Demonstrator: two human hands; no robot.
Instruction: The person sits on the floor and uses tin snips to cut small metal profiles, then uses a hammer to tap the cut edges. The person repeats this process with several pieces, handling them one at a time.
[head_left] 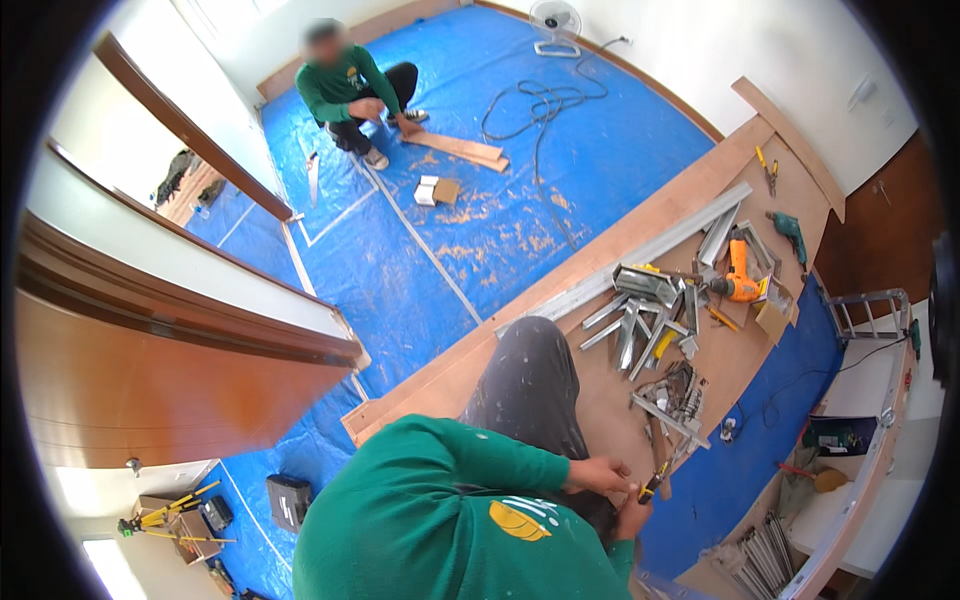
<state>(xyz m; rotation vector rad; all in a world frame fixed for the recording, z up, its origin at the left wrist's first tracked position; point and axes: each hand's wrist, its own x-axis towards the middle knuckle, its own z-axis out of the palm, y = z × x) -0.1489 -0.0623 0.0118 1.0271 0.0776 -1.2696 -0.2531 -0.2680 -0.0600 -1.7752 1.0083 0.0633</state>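
Note:
My left hand (pixel 598 474) is low over the plywood board (pixel 605 410), its fingers closed close to my right hand; what they pinch, if anything, is too small to tell. My right hand (pixel 632 516) grips a small yellow-and-black hand tool (pixel 651 487) whose exact kind is unclear, its tip toward the board. Beyond my hands lies a loose heap of metal brackets (pixel 672 402). Farther along the board is a larger pile of silvery metal profile pieces (pixel 640 315), with an orange power drill (pixel 738 275) beside it.
A green drill (pixel 788 238), yellow-handled pliers (pixel 767 172) and an open cardboard box (pixel 775 315) lie on the board. On the blue floor sheet (pixel 400 270), a co-worker (pixel 350 95) crouches by wooden planks (pixel 455 150). A cable (pixel 545 105), fan (pixel 555 20) and handsaw (pixel 313 180) are farther off.

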